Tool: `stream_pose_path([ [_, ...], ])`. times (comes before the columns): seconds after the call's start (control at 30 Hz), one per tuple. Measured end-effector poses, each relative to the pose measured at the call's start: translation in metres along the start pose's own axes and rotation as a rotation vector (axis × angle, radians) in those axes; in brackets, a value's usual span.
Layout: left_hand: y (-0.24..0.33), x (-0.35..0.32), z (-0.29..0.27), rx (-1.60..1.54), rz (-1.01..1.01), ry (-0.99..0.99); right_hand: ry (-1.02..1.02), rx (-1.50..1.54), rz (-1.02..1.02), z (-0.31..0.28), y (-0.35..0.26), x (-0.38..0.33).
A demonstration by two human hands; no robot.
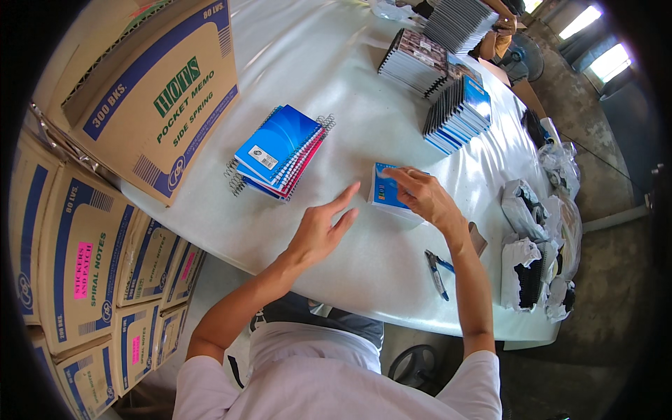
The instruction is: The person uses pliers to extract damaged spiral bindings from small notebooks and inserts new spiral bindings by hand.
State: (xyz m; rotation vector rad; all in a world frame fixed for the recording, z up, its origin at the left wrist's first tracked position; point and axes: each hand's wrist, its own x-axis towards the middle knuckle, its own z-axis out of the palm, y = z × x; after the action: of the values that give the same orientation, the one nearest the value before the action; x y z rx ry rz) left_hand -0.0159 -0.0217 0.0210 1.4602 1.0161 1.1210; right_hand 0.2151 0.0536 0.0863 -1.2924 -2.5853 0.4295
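Note:
My left hand (325, 228) is over the table just left of the small blue stack, its thumb and fingers apart and nothing in it. Bent and close together, the fingers of my right hand (424, 198) lie over the top of a stack of small blue-covered pads (385, 190). Whatever they pinch there is hidden. Farther left lies a loose pile of spiral pocket notebooks (280, 143), blue on top with red ones lower down. Wire coils stick out at its sides. A blue-and-dark hand tool like pliers (437, 274) rests near my right forearm.
A large open carton (168, 105) stands on the table's left, with more cartons (80, 262) stacked below. Stacks of spiral notebooks (458, 115) occupy the far right. Plastic-wrapped bundles (528, 210) line the right edge. Another person's arm (495, 35) shows at the far end, near a fan (525, 56).

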Motion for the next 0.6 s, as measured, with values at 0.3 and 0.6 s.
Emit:
stream_pose_path([
  [0.3,0.016,0.062,0.033,-0.390,-0.447,-0.358,0.464,-0.122,-0.066,0.024,-0.056,-0.078],
  [0.6,-0.035,-0.014,0.003,0.094,0.114,-0.498,0.537,1.126,0.275,0.093,-0.051,-0.122],
])
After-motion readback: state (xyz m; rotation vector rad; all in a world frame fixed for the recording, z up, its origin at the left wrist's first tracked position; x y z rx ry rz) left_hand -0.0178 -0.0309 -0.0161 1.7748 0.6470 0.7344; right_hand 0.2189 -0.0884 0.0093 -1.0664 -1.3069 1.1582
